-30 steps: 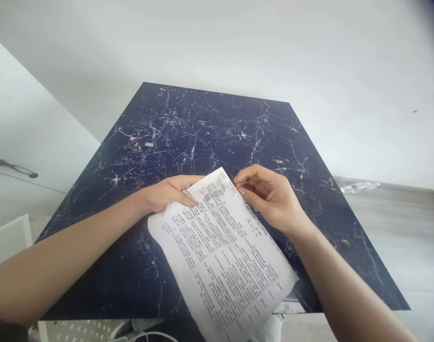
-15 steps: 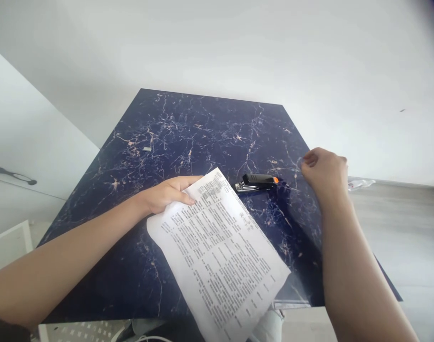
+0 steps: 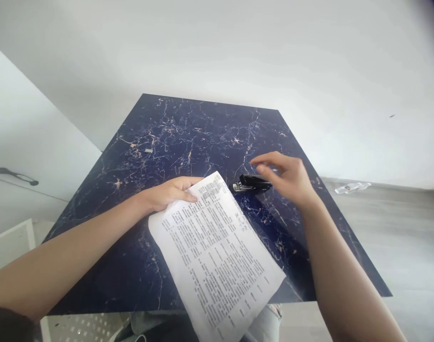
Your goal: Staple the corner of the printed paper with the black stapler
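Note:
My left hand (image 3: 172, 192) grips the upper left edge of a printed sheet of paper (image 3: 220, 256), thumb on top and the fingers underneath. The sheet slants over the front of the table, its lower end hanging past the edge. Just beyond its top right side lies a black stapler (image 3: 252, 183) on the tabletop. Over the stapler's right end hovers my right hand (image 3: 283, 175), fingers apart and curved, holding nothing. Whether it touches the stapler I cannot tell.
The table (image 3: 198, 123) has a dark blue marbled top. A small pale piece (image 3: 149, 151) lies on its left part. On the floor to the right is a clear plastic wrapper (image 3: 352, 187). At the left stands a white cabinet door with a dark handle (image 3: 17, 176).
My right hand has moved left from the table's right edge to the stapler, and its fingers have spread. My left hand still holds the sheet in nearly the same place.

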`<state>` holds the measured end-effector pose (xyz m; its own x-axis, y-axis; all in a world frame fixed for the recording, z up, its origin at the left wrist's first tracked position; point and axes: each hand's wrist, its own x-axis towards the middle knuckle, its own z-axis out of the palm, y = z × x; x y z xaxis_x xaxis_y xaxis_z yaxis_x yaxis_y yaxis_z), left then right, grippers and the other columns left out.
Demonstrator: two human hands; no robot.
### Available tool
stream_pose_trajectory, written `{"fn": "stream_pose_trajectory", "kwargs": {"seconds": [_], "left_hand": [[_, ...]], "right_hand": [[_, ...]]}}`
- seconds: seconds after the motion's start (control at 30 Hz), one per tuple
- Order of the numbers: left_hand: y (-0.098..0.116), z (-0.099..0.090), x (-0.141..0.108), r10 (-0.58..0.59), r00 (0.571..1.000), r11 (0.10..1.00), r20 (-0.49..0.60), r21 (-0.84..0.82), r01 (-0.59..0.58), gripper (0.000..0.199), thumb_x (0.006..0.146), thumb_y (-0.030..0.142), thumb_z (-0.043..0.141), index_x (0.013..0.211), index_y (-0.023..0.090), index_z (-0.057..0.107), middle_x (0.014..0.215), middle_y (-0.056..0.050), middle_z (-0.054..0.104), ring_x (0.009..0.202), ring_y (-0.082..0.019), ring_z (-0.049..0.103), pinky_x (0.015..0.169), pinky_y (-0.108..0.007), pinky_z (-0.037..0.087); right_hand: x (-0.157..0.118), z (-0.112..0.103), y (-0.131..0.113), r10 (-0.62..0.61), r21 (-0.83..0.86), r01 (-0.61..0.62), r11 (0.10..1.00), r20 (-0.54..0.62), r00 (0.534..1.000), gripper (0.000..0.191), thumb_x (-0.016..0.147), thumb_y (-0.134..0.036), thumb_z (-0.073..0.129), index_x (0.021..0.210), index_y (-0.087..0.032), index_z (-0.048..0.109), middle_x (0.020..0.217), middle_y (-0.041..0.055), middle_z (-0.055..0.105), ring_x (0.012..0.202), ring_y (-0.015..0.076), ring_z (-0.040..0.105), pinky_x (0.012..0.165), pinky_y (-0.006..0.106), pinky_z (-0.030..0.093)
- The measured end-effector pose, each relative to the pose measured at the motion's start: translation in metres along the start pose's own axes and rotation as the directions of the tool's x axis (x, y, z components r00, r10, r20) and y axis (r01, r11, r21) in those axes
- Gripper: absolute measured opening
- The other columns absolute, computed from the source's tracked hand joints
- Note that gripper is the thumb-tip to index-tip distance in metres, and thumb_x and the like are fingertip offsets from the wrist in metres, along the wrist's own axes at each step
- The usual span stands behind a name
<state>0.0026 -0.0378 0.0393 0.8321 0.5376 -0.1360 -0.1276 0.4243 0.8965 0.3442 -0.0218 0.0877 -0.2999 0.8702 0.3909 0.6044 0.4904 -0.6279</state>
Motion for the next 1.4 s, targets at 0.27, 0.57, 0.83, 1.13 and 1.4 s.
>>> {"fn": "stream_pose_trajectory", "kwargs": {"seconds": [0.27, 0.57, 0.83, 1.13, 1.4], "left_hand": [[0.001, 0.000, -0.001, 0.027, 0.999, 0.995, 0.038, 0.090, -0.030, 0.060, 0.092, 0.019, 0.072, 0.150, 0.019, 0.056, 0.126, -0.020, 0.075, 0.107, -0.029, 0.077, 0.080, -0.033, 0.066], [0.006, 0.002, 0.001, 0.028, 0.999, 0.959, -0.045, 0.282, -0.014, 0.062, 0.093, 0.028, 0.074, 0.151, 0.021, 0.053, 0.129, -0.019, 0.073, 0.103, -0.029, 0.078, 0.077, -0.035, 0.065], [0.007, -0.005, -0.007, 0.384, 0.867, 0.575, -0.318, 0.817, 0.045, 0.048, 0.094, 0.027, 0.070, 0.141, 0.022, 0.059, 0.109, -0.010, 0.079, 0.084, -0.019, 0.073, 0.072, -0.028, 0.054], [-0.003, -0.006, 0.007, 0.503, 0.841, 0.353, -0.200, 0.935, 0.011, 0.026, 0.104, 0.027, 0.053, 0.110, 0.024, 0.078, 0.114, -0.007, 0.077, 0.100, -0.019, 0.071, 0.091, -0.034, 0.052], [0.002, -0.016, 0.011, 0.497, 0.852, 0.404, -0.167, 0.913, -0.057, 0.025, 0.103, 0.024, 0.055, 0.115, 0.023, 0.077, 0.117, -0.009, 0.075, 0.103, -0.019, 0.069, 0.092, -0.033, 0.053]], "right_hand": [[-0.009, 0.033, -0.038, -0.099, 0.035, 0.093, 0.995, 0.252, 0.963, 0.035, 0.091, -0.045, 0.077, 0.125, -0.036, 0.074, 0.100, 0.0000, 0.080, 0.097, 0.0269, 0.065, 0.087, 0.047, 0.053], [-0.013, 0.047, -0.048, -0.129, 0.018, 0.128, 0.992, 0.229, 0.965, 0.031, 0.091, -0.030, 0.072, 0.122, -0.035, 0.070, 0.086, -0.0035, 0.078, 0.088, 0.0258, 0.064, 0.097, 0.052, 0.044], [-0.003, 0.021, -0.021, -0.100, -0.132, 0.109, 0.985, 0.072, 0.992, 0.028, 0.090, -0.044, 0.077, 0.116, -0.032, 0.074, 0.107, 0.0055, 0.076, 0.104, 0.0317, 0.063, 0.092, 0.053, 0.050], [-0.003, 0.015, 0.010, -0.038, -0.169, 0.114, 0.979, 0.399, 0.916, 0.024, 0.095, -0.033, 0.067, 0.117, -0.026, 0.073, 0.112, 0.0065, 0.077, 0.099, 0.0285, 0.072, 0.087, 0.047, 0.056], [-0.002, 0.027, -0.001, -0.111, -0.039, 0.136, 0.990, 0.374, 0.921, 0.030, 0.096, -0.026, 0.064, 0.126, -0.026, 0.071, 0.120, 0.0065, 0.076, 0.107, 0.0276, 0.071, 0.095, 0.047, 0.055]]}}
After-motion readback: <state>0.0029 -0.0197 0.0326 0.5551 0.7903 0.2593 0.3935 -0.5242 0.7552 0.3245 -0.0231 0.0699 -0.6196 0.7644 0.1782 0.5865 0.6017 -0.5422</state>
